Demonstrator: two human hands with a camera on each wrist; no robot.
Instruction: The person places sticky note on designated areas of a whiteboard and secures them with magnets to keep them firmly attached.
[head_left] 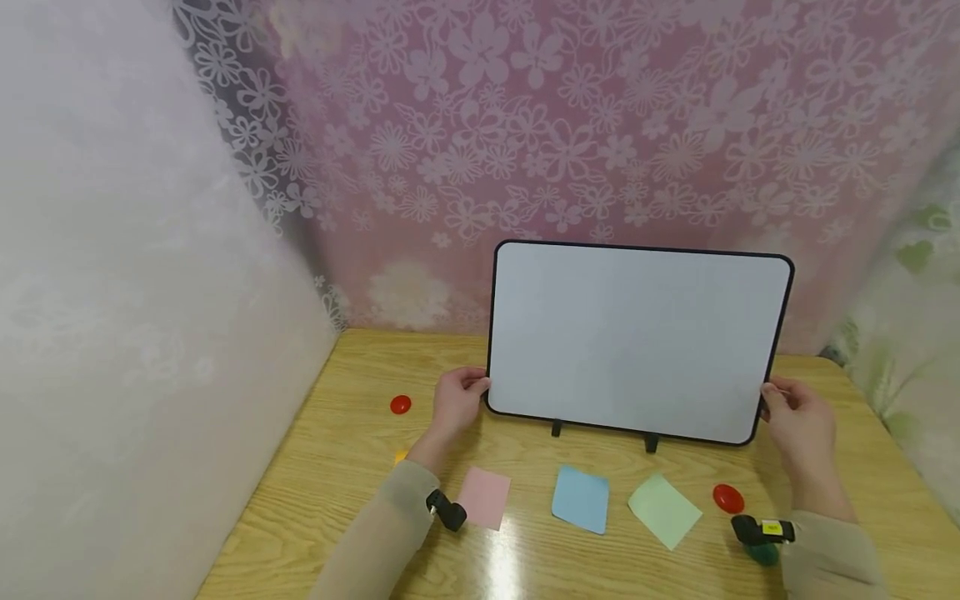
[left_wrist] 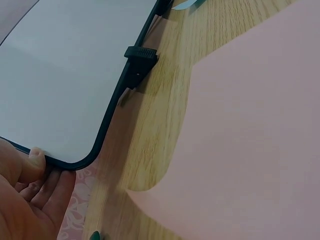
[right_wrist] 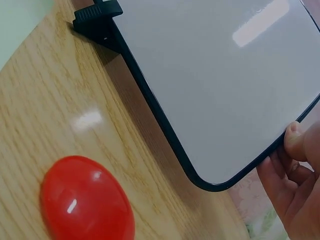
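Observation:
A whiteboard point(head_left: 637, 342) with a black rim stands upright on two small black feet near the back of the table. My left hand point(head_left: 459, 398) pinches its left edge near the lower corner, the thumb on the front face and the fingers behind. On the opposite edge, my right hand point(head_left: 801, 421) grips the board the same way, low down. The right wrist view shows that hand point(right_wrist: 295, 175) with its thumb at the rim. One black foot point(left_wrist: 140, 65) clips over the bottom rim in the left wrist view.
Pink point(head_left: 484, 498), blue point(head_left: 581, 500) and green point(head_left: 665, 511) paper notes lie in front of the board. One red magnet point(head_left: 401, 404) is at left, another point(head_left: 728, 498) at right. A dark green round piece point(head_left: 762, 554) sits by the right wrist. A floral curtain point(head_left: 480, 150) hangs behind.

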